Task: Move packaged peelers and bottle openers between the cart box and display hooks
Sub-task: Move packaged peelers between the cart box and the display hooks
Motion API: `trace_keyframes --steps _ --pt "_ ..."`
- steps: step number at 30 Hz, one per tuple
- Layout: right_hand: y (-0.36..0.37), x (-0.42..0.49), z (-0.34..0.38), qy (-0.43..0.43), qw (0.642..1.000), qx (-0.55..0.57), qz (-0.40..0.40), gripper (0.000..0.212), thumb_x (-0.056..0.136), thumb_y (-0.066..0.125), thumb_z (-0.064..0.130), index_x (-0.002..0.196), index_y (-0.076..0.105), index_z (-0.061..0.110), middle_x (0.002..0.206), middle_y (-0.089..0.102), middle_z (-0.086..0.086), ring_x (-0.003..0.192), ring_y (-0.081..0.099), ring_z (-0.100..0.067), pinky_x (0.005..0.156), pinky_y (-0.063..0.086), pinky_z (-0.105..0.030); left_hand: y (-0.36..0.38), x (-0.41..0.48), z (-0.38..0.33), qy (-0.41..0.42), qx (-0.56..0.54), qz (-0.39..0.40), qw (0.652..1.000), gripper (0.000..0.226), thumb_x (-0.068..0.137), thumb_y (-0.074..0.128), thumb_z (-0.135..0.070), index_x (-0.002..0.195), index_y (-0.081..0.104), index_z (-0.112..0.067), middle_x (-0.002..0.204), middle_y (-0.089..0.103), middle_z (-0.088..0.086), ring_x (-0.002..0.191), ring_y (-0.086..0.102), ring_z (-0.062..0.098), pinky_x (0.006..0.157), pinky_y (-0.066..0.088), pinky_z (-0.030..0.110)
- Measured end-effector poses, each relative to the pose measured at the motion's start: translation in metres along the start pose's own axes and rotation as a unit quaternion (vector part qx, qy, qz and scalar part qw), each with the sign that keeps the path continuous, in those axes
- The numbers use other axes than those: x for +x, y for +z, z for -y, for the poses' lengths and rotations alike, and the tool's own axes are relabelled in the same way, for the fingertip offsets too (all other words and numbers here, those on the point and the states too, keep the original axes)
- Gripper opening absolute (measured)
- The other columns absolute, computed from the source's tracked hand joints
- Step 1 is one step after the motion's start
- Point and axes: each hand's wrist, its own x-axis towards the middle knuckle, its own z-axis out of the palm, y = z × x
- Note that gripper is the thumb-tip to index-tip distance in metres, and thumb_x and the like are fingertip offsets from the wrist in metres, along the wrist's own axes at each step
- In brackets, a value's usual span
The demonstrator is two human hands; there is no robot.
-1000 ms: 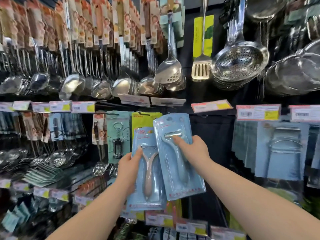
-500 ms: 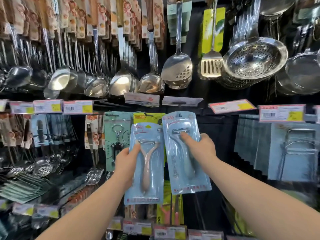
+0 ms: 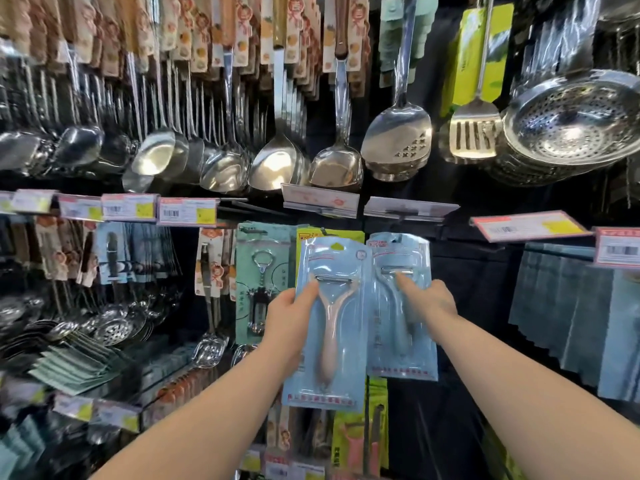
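Left hand (image 3: 288, 318) pinches pink peeler (image 3: 333, 341), right hand (image 3: 434, 301) grey peeler (image 3: 398, 327), before black display wall (image 3: 479, 296).

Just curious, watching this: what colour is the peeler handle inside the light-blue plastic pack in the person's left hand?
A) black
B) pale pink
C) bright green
B: the left hand holds the light-blue blister pack, and its Y-shaped peeler has a pale pink handle.

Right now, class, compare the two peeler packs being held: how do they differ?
The pink-handled peeler pack is in the left hand, the grey-handled peeler pack in the right hand. The pink-handled one reaches lower than the grey-handled one. Both are upright blue blister cards.
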Motion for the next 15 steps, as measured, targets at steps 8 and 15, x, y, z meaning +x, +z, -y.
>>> trace_keyframes --steps 8,15 --pt "-0.011 -0.023 0.004 -0.101 0.994 -0.048 -0.023 0.058 0.088 0.044 0.058 0.123 0.050 0.013 0.125 0.052 -0.008 0.106 0.054 -0.028 0.086 0.046 -0.041 0.012 -0.008 0.001 -0.019 -0.017 0.031 0.999 0.047 0.086 0.059 -0.046 0.101 0.058 -0.001 0.103 0.060 0.022 0.101 0.058 0.036 0.097 0.041 0.044" --pt "-0.023 -0.091 0.014 -0.195 0.968 0.105 0.121 0.018 0.087 0.060 0.037 0.078 0.060 0.023 0.074 0.064 0.007 0.072 0.061 -0.010 0.065 0.050 -0.026 0.031 -0.025 -0.007 -0.011 -0.071 0.061 0.996 0.023 0.091 0.058 -0.032 0.094 0.069 -0.012 0.099 0.073 0.013 0.099 0.066 0.037 0.091 0.051 0.052"
